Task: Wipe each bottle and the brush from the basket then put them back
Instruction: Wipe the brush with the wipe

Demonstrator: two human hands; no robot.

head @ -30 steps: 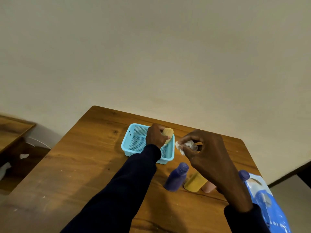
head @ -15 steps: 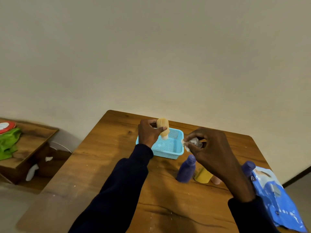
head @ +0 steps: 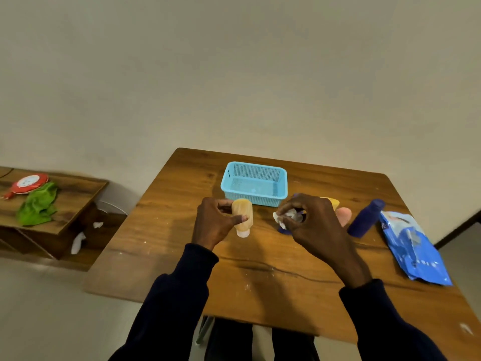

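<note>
Wooden tabletop (head: 273, 290) is carrying the blue basket (head: 263, 198) at twelve o'clock. Left grip (head: 213, 225) is curling round the tan bottle (head: 242, 213), cap down, at the basket's six o'clock. Right grip (head: 315, 227) is pinching a crumpled white wipe (head: 279, 218). A purple bottle (head: 365, 218) is standing at its three o'clock.

1. The table (head: 273, 282) is grained wood with a soft sheen and pale specks.
2. The basket (head: 256, 198) is smooth light-blue plastic mesh.
3. The tan bottle (head: 242, 212) looks like matt plastic.
4. The wipe (head: 281, 218) is crumpled white tissue or cloth.
5. The blue packet (head: 413, 248) is glossy, creased film.
</note>
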